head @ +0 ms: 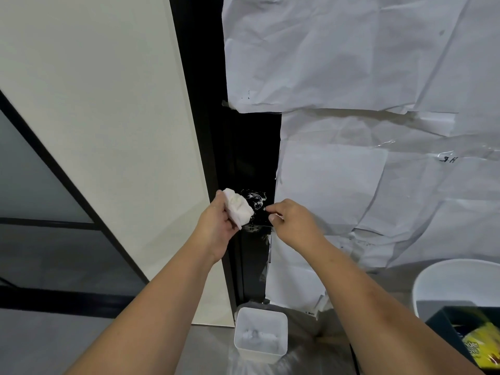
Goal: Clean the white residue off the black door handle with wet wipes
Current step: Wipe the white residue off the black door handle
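The black door handle (255,200) sticks out of the black door panel and carries smears of white residue. My left hand (216,228) grips a bunched white wet wipe (238,208) that sits against the handle's left side. My right hand (292,223) is at the handle's right, thumb and fingers curled, its fingertips pinching the thin black lever end (266,209). More white specks show on the plate below the handle (254,228).
White paper sheets (351,77) are taped over the door on the right. A white square bin (261,334) with used wipes stands on the floor below. A white round tub (457,280) and a dark box with a yellow pack (479,345) sit at the lower right.
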`<state>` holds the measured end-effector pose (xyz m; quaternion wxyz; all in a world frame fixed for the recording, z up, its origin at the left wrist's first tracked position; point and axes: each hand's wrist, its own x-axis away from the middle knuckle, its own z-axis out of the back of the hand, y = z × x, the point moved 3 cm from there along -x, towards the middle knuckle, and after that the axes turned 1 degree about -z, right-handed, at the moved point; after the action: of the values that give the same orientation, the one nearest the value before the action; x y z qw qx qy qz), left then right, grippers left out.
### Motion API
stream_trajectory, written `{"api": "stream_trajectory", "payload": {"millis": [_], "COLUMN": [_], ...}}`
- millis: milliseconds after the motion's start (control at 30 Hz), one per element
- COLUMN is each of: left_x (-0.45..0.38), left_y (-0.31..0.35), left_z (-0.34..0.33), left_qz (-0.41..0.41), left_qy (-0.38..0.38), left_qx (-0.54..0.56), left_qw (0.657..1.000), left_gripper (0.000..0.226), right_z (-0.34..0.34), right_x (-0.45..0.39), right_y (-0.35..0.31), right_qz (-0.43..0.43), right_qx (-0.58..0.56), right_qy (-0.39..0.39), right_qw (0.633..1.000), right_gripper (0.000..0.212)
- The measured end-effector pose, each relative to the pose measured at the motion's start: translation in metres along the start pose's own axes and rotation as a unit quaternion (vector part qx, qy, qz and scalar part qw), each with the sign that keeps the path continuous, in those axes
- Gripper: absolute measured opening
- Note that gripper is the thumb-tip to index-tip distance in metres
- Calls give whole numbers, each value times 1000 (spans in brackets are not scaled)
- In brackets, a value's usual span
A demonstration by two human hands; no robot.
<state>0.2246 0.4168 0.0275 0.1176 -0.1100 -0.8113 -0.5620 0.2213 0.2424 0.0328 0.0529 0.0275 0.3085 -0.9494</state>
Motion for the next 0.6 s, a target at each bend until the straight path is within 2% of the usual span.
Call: {"api": "stream_trajectory", "payload": {"millis": [67,200,333,433,500,600], "left_x": [-1,-5,-10,-16,-15,-12], "left_y": [4,15,26,35,39,40], "left_z": [3,14,23,25,22,15], "left_qz": [5,-37,-82,-88,-95,-94], "left_qy": [-26,-32,-70,-98,-109,-131], "left_qx": [-25,-144,-288,-372,-407,-445], "left_qw": [999,988,952,919,902,881], "left_gripper": [49,32,25,23,22,21], "right_z": [-5,-13,-13,-9,-11,-19], "right_x": [0,4,2,-2,-4,-12], "right_y": [3,12,10,4,-1,-12], "right_qz": [-6,8,-5,-44,-33,2], "right_qx": [23,21,-13,-103,-154,-147], "right_qy": [-6,25,42,38,28,12], "right_qw": [1000,999,999,993,987,989], "right_gripper": [30,27,22,26,31,39]}}
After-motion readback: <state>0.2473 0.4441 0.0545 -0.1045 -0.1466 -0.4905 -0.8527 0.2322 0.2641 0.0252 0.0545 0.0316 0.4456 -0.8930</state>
